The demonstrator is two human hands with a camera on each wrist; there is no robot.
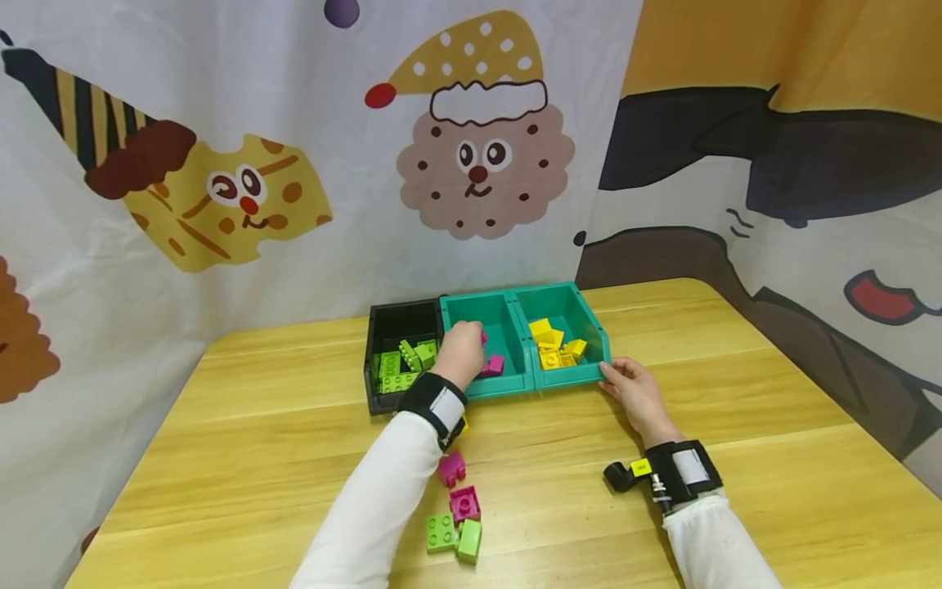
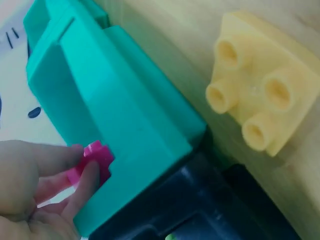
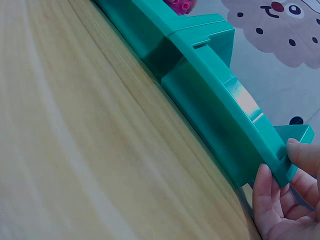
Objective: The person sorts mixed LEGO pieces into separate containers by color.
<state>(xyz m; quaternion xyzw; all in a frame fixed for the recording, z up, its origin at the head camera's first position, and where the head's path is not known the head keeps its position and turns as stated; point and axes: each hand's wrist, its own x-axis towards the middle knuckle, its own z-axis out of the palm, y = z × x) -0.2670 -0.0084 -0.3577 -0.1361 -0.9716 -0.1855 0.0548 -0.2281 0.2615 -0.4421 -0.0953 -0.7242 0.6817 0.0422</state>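
My left hand (image 1: 461, 353) pinches a pink toy building brick (image 2: 97, 160) between thumb and fingers, over the middle teal bin (image 1: 518, 348). Another pink brick (image 1: 493, 366) lies inside that bin. At the right, my right hand (image 1: 634, 397) grips the front corner of the right teal bin (image 3: 215, 125), thumb on the rim and fingers below it. Several yellow bricks (image 1: 550, 358) sit in this bin. Left of the middle bin stands a black bin (image 1: 372, 401) holding several green bricks (image 1: 390, 365).
In front of the bins, a yellow brick (image 2: 265, 85) lies on the wooden table (image 1: 559, 507), mostly behind the left wrist in the head view. Nearer are two pink bricks (image 1: 464, 504) and two green bricks (image 1: 441, 532). A printed curtain (image 1: 294, 82) hangs behind the table.
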